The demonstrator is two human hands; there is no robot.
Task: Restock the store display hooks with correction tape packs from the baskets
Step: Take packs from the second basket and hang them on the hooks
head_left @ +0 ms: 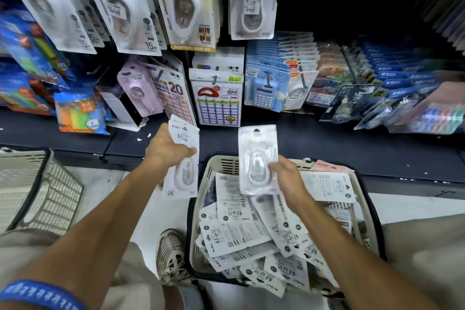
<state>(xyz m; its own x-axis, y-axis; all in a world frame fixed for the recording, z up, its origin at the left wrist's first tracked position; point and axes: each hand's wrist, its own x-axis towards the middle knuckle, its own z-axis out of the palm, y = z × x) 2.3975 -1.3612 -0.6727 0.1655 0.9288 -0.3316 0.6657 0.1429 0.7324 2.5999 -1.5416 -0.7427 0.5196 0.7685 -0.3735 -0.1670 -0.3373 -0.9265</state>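
White "76" packs gripped, one in each of both hands

Pack in right hand: clear glossy plastic blister over white card, glare on the bubble. Pack in left hand: same build, matt printed card at its top. Basket at 5 o'clock: beige plastic, matt, slotted walls; loose packs inside show matt printed paper backs. Second basket at 9 o'clock: same ribbed plastic. Shelf: dark, matt. Wristband at 7 o'clock: blue, rubbery look. Shoe: woven mesh cloth.
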